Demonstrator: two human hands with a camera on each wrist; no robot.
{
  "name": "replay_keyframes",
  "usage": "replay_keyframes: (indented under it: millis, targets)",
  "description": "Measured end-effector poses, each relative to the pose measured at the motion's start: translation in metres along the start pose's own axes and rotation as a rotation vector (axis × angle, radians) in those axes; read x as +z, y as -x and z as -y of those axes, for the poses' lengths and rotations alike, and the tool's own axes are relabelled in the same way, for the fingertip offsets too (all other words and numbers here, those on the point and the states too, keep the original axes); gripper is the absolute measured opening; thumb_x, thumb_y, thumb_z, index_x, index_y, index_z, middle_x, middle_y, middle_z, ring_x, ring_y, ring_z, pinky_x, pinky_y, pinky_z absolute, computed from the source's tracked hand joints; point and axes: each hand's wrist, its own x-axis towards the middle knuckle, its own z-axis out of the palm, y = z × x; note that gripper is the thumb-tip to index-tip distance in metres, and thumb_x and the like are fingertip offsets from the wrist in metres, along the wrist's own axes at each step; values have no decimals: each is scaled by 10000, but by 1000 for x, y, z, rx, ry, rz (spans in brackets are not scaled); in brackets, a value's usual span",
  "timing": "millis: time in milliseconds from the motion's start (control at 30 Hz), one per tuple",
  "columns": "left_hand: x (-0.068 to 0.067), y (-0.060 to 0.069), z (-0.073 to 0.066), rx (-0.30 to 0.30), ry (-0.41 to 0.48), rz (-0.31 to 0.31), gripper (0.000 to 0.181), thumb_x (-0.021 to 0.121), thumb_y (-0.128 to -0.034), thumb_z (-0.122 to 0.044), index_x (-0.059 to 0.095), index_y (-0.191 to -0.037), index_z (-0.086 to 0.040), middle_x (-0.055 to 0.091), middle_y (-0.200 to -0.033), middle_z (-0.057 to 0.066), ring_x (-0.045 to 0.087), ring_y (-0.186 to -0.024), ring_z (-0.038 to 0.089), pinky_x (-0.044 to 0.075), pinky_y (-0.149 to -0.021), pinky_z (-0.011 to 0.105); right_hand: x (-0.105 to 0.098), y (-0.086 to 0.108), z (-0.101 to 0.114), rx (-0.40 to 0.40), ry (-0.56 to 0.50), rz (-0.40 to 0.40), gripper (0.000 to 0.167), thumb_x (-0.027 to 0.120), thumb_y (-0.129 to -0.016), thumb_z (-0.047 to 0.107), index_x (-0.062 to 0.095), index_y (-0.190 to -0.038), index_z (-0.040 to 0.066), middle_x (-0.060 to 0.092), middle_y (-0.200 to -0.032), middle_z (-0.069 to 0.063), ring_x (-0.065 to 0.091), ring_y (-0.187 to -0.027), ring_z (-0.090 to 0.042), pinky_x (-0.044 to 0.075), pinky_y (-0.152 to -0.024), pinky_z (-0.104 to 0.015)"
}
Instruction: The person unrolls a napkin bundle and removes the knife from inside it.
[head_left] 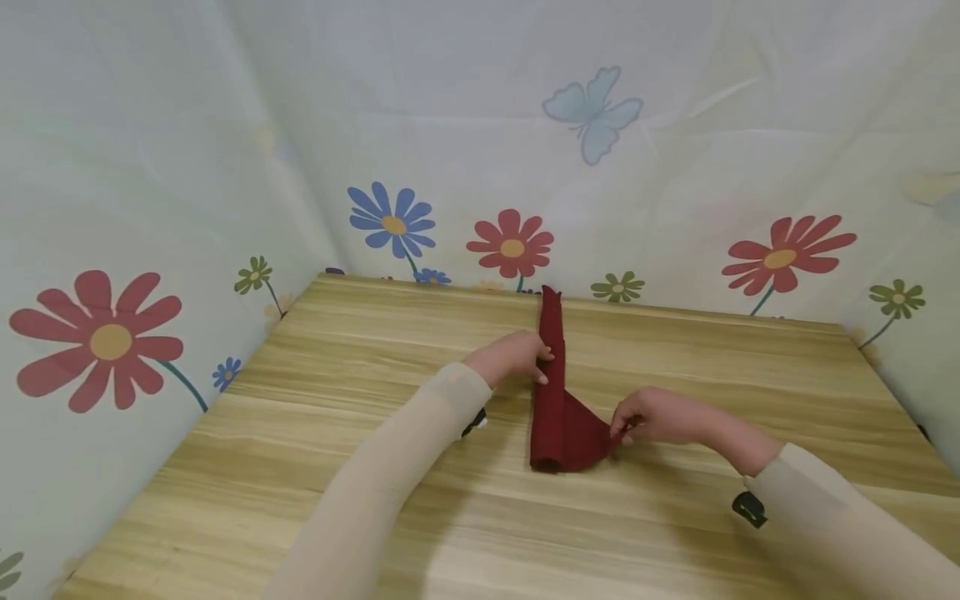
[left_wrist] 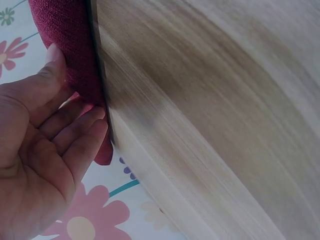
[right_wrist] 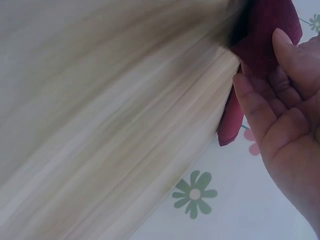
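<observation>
- Across the middle of the table, a deep red cloth lies as a long narrow roll running from near to far, its far end reaching the far edge.
- At its near end the roll looks thick and rounded; beside it, on the right, a loose flap spreads out roughly as a triangle. Close up, the fabric has a fine woven texture.
- Underneath, the tabletop is pale wood with streaky, darker brown grain.
- Beyond the far edge and along the left, a whitish, slightly creased backdrop hangs, printed with red, blue and green flowers and, higher up, a pale blue butterfly.
- On the left side of the roll, about midway along, the left hand holds it, thumb and bent fingers against the cloth.
- To the right of the roll, the right hand pinches the outer corner of the flap between thumb and fingers, so the cloth stretches between the two hands.
- Above both wrists are light cream sleeves, with a small dark object at the right cuff.
</observation>
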Motion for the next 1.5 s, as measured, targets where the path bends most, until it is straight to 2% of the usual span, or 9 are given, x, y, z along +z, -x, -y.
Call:
replay_keyframes:
  millis: [133,300,467,600,800,933,1067,1233,1500]
  targets:
    - [1,0,3,-8,17,1,495,698,-979,-262,597,-1436,-100,559,-1527,72,492,-1461,221,410,-1210,313,6,10,0,-4,58,-45,107,726,-878,-10,762,-914,84,752,-917,6,628,-862,5,565,-769,-237]
    - [3,0,4,-4,31,5,506,687,-987,-272,581,-1454,-109,545,-1544,54,468,-1482,216,389,-1225,307,21,20,3,-74,195,-144,160,749,-838,-53,753,-873,103,738,-878,15,686,-824,-121,576,-730,-270]
    - [3,0,4,-14,56,6,511,679,-992,-267,570,-1466,-111,532,-1557,52,446,-1501,219,361,-1247,317,32,21,3,-66,234,-169,167,763,-816,-60,744,-852,102,715,-857,20,670,-794,-100,560,-700,-246]
    - [5,1,5,-7,45,4,518,665,-1003,-271,550,-1485,-119,510,-1578,40,423,-1514,227,302,-1282,339,36,23,2,-47,238,-148,105,833,-803,68,767,-881,95,714,-895,13,679,-823,-105,571,-721,-253]
    - [10,4,9,9,42,-30,533,657,-1007,-277,529,-1500,-120,510,-1578,28,443,-1501,215,338,-1259,320,41,32,6,-82,308,-156,232,816,-856,273,794,-961,68,687,-925,16,661,-825,-91,577,-729,-275]
    - [11,8,10,27,26,-49,542,642,-1016,-289,513,-1512,-114,502,-1585,42,460,-1492,220,333,-1267,338,53,42,13,-23,357,-174,288,763,-910,303,775,-1058,55,666,-970,24,656,-845,-83,580,-737,-287]
    - [10,12,8,27,-12,-44,545,600,-1040,-309,482,-1535,-114,470,-1612,49,457,-1495,225,344,-1263,346,65,56,22,120,391,-110,562,729,-925,430,680,-1292,7,674,-1276,-104,698,-1122,-282,597,-926,-441]
    - [13,22,10,32,-35,-56,540,565,-1059,-319,472,-1536,-84,468,-1610,83,458,-1495,232,373,-1246,346,73,67,25,201,414,-59,771,672,-923,573,547,-1466,40,556,-1512,-142,604,-1317,-378,538,-1030,-547]
    - [19,58,5,117,-17,-108,532,602,-1038,-338,524,-1499,-82,522,-1567,103,489,-1473,249,398,-1232,380,65,60,21,82,438,-225,543,720,-948,354,615,-1393,63,648,-1378,-124,671,-1205,-329,578,-972,-508]
